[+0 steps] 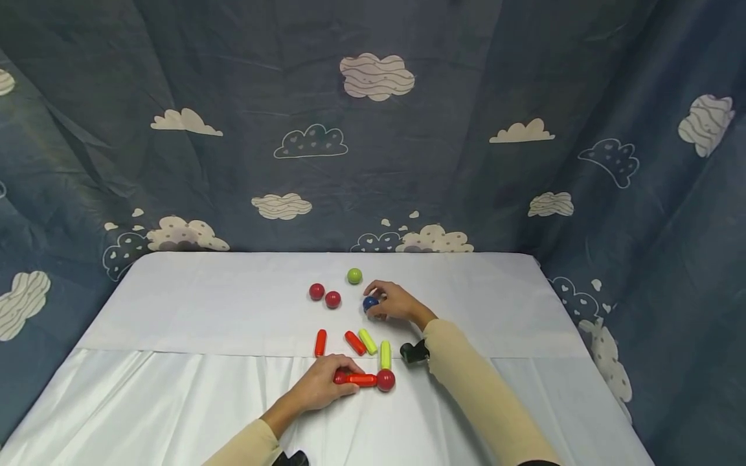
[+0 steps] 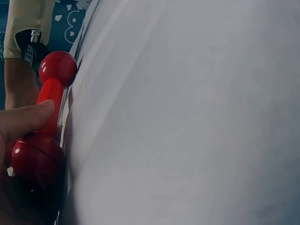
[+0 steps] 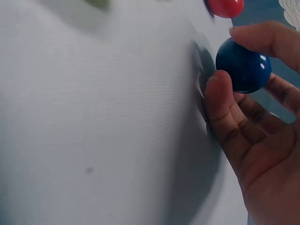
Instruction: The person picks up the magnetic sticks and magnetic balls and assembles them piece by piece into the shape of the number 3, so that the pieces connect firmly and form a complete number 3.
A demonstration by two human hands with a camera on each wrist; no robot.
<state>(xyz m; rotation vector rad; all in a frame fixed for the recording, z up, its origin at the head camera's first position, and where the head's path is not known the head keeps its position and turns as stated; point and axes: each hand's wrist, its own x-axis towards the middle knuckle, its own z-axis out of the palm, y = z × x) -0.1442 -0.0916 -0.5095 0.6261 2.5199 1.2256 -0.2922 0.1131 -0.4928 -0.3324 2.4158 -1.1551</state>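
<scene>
Head view: desk [image 1: 221, 298] bright, backdrop [image 1: 437, 175] darker, fine detail soft. Both wrist views dimmer and greyish. Small glare spots noted on blue ball [image 3: 246, 68] and red balls [image 2: 35, 161]. Right wrist view: broad soft-edged shadow across desk; green shape [image 3: 98, 3] blurred at top edge.

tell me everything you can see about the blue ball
The blue ball is round, dark blue and glossy, with small white highlights; it looks hard and smooth, perhaps plastic or painted wood. The right hand holds it by the fingertips, which cover part of its surface. In the head view it is over the far part of the white table, to the right of and nearer than the green ball. Whether it touches the table is unclear.
</scene>
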